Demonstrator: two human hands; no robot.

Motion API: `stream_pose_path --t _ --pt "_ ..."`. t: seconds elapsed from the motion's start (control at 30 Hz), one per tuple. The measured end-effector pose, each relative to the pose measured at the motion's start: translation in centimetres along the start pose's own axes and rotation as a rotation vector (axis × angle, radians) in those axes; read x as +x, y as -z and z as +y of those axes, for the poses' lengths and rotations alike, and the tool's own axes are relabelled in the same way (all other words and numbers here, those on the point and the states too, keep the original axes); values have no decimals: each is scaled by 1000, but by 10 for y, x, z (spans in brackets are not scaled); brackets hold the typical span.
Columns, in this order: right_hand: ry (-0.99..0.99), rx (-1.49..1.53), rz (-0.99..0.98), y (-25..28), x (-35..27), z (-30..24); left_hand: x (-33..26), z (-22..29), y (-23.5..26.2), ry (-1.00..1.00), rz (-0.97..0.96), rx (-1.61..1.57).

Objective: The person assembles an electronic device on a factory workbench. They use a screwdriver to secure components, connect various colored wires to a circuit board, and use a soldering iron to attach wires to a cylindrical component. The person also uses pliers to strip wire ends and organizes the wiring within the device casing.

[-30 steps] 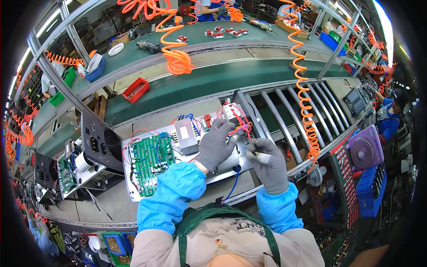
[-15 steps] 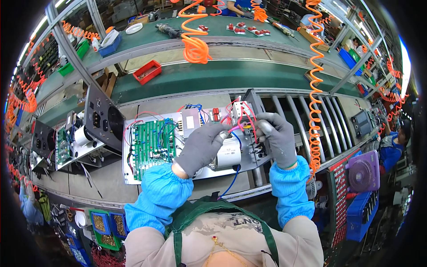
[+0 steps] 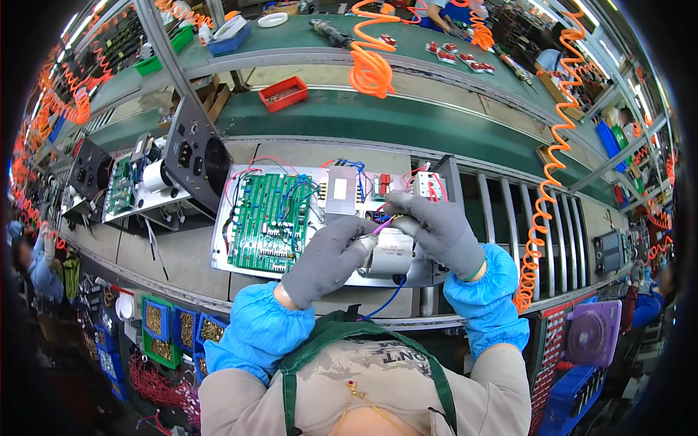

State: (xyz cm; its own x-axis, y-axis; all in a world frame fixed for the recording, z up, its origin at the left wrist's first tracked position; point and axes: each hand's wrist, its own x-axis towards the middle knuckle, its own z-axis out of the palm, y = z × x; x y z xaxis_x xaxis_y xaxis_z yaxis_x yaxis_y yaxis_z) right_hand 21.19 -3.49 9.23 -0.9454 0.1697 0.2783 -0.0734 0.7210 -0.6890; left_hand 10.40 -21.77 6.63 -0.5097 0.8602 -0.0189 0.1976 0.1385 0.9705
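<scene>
Both hands wear grey gloves and work over an open electrical chassis (image 3: 219, 251). My left hand (image 3: 327, 258) is closed, thumb and fingers pinching a pink-purple wire (image 3: 383, 226). My right hand (image 3: 440, 231) is closed too, its fingertips on the same wire's upper end; the exact tip is hidden by the glove. Just below the wire lies a white cylindrical capacitor (image 3: 392, 254). Left of the hands, a green circuit board (image 3: 265, 218) is fixed to the chassis beside a silver box (image 3: 340, 189). A white terminal block (image 3: 429, 187) with red wires sits beyond my right hand.
More part-built units with black panels (image 3: 195, 156) stand at the left. Metal rollers (image 3: 509, 211) run to the right, with a coiled orange hose (image 3: 534, 247) hanging before them. A red bin (image 3: 283, 94) sits on the green belt. Screw bins (image 3: 156, 320) and a purple fan (image 3: 590, 333) flank me.
My right hand has moved left, close to my left hand, and now grips the pink-purple wire near its upper end. The whole view has shifted, so the bench appears further right.
</scene>
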Motion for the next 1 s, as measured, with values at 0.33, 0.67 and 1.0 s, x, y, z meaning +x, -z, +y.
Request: stream_pose_path --t 0.33,0.67,1.0 --pt "133 -254 -148 8 9 -7 -10 9 -14 -376 370 712" --pt "97 14 -487 22 32 2 -10 7 -22 -622 449 781" --pt "-385 630 -316 -4 23 3 -8 2 -20 -446 350 444"
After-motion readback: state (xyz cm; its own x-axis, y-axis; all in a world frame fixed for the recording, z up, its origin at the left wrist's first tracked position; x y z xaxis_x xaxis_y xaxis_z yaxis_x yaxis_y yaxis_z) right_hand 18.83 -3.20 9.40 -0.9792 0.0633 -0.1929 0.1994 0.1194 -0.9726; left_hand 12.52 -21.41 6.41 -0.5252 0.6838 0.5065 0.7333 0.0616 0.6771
